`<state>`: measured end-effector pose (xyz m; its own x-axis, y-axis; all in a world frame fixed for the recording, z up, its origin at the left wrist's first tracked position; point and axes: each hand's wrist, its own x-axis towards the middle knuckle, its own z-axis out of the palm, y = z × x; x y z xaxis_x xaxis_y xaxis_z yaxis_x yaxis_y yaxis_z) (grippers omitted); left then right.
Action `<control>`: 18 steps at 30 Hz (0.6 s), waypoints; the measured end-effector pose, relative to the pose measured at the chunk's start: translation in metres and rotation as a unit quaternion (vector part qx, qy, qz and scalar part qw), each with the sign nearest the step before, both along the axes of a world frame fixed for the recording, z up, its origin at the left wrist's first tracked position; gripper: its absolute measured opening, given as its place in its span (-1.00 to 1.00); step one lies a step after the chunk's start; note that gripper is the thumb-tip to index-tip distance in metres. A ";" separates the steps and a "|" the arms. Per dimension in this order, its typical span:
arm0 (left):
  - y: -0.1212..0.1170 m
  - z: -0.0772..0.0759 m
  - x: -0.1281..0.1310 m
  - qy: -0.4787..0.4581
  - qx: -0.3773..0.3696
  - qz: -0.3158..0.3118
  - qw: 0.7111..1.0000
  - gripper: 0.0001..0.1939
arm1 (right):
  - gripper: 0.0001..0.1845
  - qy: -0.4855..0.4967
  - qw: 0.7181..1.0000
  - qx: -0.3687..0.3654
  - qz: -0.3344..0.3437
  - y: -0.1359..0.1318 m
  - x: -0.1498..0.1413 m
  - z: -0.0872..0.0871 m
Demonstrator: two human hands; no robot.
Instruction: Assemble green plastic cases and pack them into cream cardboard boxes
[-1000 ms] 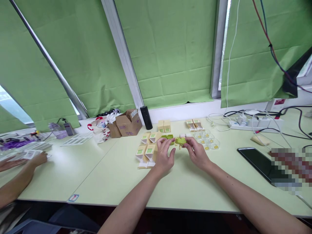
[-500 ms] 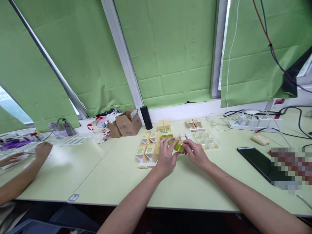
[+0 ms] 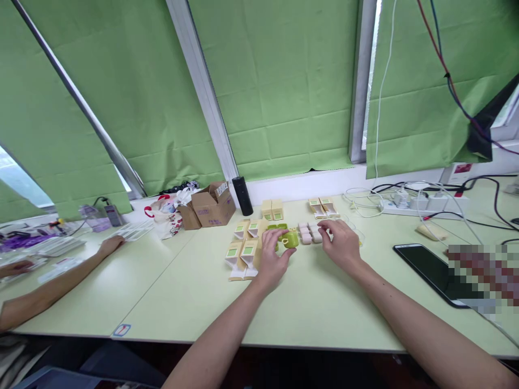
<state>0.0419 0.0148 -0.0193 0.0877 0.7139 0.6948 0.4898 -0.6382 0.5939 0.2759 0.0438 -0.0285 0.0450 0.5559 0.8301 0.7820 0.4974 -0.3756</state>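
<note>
My left hand (image 3: 272, 253) is closed around a small green rounded case (image 3: 290, 239) with a pale loop on its side, held low over the table. Behind its fingers lie more green pieces (image 3: 281, 227), partly hidden. My right hand (image 3: 341, 241) hovers just right of several small pink and grey blocks (image 3: 307, 232), its thumb and fingertips pinched together. What those fingertips hold, if anything, is too small to make out. Clear plastic pieces with yellow centres (image 3: 360, 237) are mostly covered by that hand. Open cream cartons with green labels (image 3: 248, 250) stand left of my left hand.
More cream cartons (image 3: 272, 209) and opened ones (image 3: 323, 207) stand farther back. A black cylinder (image 3: 242, 196) and a cardboard box (image 3: 213, 205) are by the wall. Right lie a phone (image 3: 430, 274) and a power strip (image 3: 436, 205) with cables. A co-worker's hand (image 3: 111, 246) reaches over white frames at left.
My right hand has left the green case and moved right, over the clear pieces. The left hand keeps the case, now turned and slightly further left. The co-worker's arm has reached rightward.
</note>
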 end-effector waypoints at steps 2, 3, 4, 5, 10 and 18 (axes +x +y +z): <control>0.005 -0.002 -0.002 -0.054 -0.039 -0.010 0.998 -0.56 | -0.80 -0.077 0.997 -0.017 -0.015 0.005 0.006 -0.003; 0.008 -0.003 -0.002 -0.079 -0.060 -0.019 0.995 -0.55 | -0.77 -0.108 0.993 -0.032 -0.022 0.007 0.008 -0.005; 0.010 -0.004 -0.003 -0.103 -0.080 -0.031 0.991 -0.53 | -0.73 -0.136 0.989 -0.047 -0.027 0.008 0.009 -0.007; 0.012 -0.005 -0.004 -0.124 -0.098 -0.046 0.986 -0.52 | -0.71 -0.159 0.985 -0.060 -0.033 0.008 0.009 -0.009; 0.015 -0.006 -0.003 -0.176 -0.131 -0.108 0.970 -0.47 | -0.76 -0.235 0.967 -0.082 -0.046 0.010 0.005 -0.015; 0.013 -0.003 -0.002 -0.174 -0.118 -0.117 0.971 -0.51 | -0.78 -0.277 0.956 -0.070 -0.064 0.012 0.002 -0.015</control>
<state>0.0398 0.0275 -0.0225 0.0556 0.8452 0.5315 0.0915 -0.5344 0.8403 0.2780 0.0554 -0.0430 -0.3049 0.6827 0.6641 0.9314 0.3594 0.0581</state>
